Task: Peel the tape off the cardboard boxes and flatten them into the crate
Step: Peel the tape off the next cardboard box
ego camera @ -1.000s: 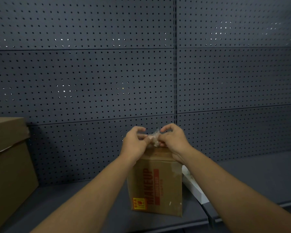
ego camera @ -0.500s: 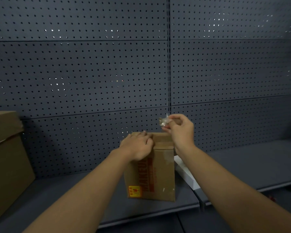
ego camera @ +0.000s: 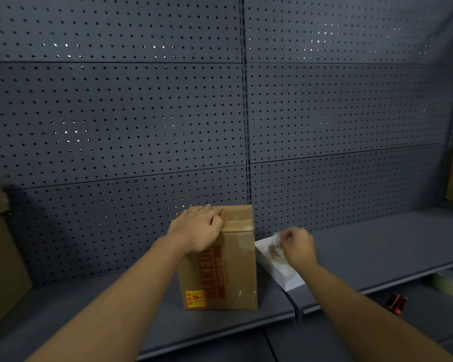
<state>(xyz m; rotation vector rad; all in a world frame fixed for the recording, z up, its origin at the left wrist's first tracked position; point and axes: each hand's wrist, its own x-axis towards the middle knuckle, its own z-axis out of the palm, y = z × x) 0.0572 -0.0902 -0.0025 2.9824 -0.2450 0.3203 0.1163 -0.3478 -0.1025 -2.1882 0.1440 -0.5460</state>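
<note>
One upright brown printed cardboard box [ego camera: 221, 259], judged light and stiff: left hand [ego camera: 198, 228] fingers [ego camera: 215, 214] flat on top; right hand [ego camera: 297, 245] pinches a clear crumpled tape wad [ego camera: 276, 237].

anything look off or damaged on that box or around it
The upright cardboard box is scuffed where tape came off its top front edge, with pale torn patches. Its top flap still carries tape. Beside it, a white slab lies skewed across the shelf seam, with bits of peeled tape on it.

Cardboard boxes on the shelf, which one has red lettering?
The upright box under the left hand, mid-shelf; the large box at far left looks plain.
</note>
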